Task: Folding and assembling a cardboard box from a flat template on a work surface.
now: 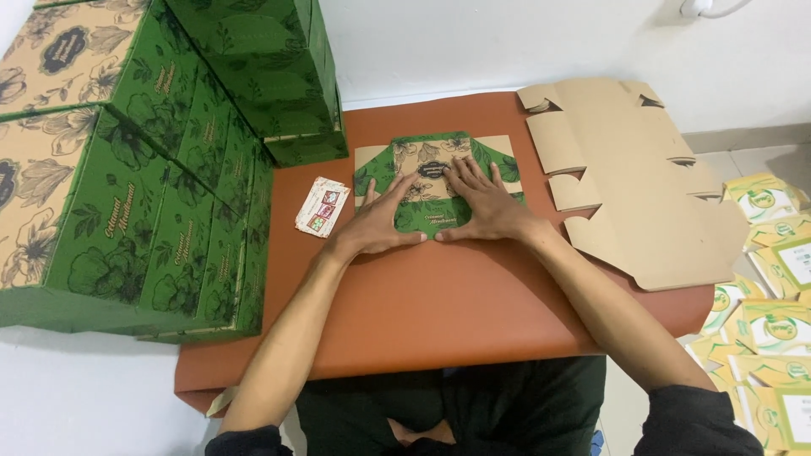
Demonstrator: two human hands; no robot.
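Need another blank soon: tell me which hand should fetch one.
Probably the right hand: the flat brown blanks lie just beside it; the left hand sits on the green sheet's far side.

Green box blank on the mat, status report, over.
Left hand and right hand flat, pressing green box blank. Blank folded on brown mat. Small packet beside left hand, apart. Plain cardboard blanks right.
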